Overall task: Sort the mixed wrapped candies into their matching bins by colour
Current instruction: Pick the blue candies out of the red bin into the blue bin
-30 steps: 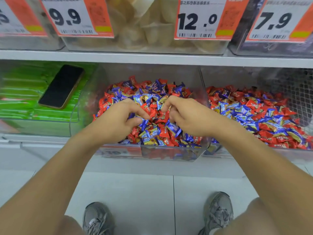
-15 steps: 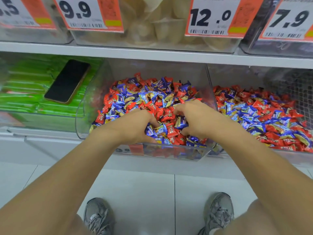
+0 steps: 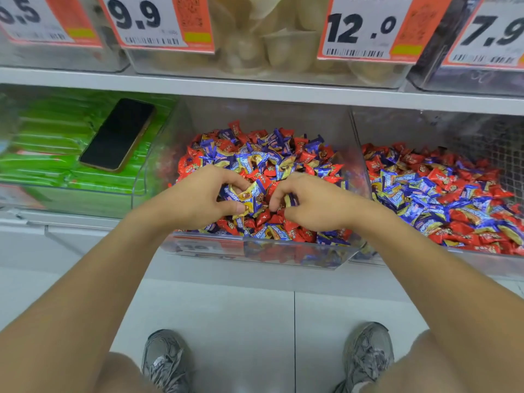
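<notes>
**Both hands in the middle candy bin**

I see a heap of small foil-wrapped candies (image 3: 263, 160), red ones and blue-and-gold ones mixed together, filling the clear plastic middle bin (image 3: 255, 253) on the lower shelf. My left hand (image 3: 204, 197) rests on the front of the heap, its fingers and thumb curled around a small bunch of blue-and-gold wrapped candies (image 3: 246, 198). My right hand (image 3: 312, 202) sits just beside it on the same heap, fingers bent inward and pinching a wrapper edge; which colour it grips I cannot tell. The two hands are near each other but apart.

To the right, a second clear plastic bin (image 3: 425, 123) touches the middle one and holds another mixed heap of red and blue-and-gold candies (image 3: 442, 194).

To the left, a clear bin of bright green flat packets (image 3: 51, 154) has a black smartphone (image 3: 117, 134) lying face up, tilted, on top of the packets.

Above, a white shelf edge (image 3: 255, 89) carries bins with orange-and-white price tags reading 9.9 (image 3: 158, 21), 12.0 (image 3: 368, 26) and 7.9 (image 3: 490, 32).

Below, two grey lace-up trainers (image 3: 167, 361) stand on pale floor tiles (image 3: 226, 307).
</notes>
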The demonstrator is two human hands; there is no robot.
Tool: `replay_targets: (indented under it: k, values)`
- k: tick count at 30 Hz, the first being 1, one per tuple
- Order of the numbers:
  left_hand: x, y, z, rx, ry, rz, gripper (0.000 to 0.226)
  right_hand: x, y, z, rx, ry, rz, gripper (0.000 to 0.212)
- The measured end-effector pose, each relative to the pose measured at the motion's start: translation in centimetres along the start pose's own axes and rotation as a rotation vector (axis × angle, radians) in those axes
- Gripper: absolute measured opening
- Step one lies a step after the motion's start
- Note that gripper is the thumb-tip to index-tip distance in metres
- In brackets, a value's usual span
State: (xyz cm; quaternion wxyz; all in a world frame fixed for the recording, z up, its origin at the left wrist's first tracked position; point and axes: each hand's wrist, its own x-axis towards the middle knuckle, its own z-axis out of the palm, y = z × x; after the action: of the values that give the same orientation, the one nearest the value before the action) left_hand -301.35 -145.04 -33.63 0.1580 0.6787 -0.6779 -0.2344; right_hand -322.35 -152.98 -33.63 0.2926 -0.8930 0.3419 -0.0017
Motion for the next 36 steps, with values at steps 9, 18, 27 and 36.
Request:
replay_targets:
  k: [9, 18, 27, 36]
  values:
    - [-0.8, -0.5, -0.1, -0.180, 0.209, -0.044, 0.039, 1.6, 0.4, 0.6, -0.223, -0.231, -0.049, 0.034]
    - [0.1, 0.4, 0.9, -0.545, 0.282, -0.074, 0.039, -0.5, 0.3, -1.3, 0.271, 0.152, -0.007, 0.026]
    - [3.0, 10.8, 5.4, -0.579, 0.271, 0.250, 0.026, -7.0, 2.4, -5.0, 0.880, 0.212, 0.065, 0.025]
    - [8.7, 20.6, 10.4, -0.454, 0.071, 0.325, 0.073, -12.3, 12.2, -7.8, 0.487, 0.686, 0.297, 0.029]
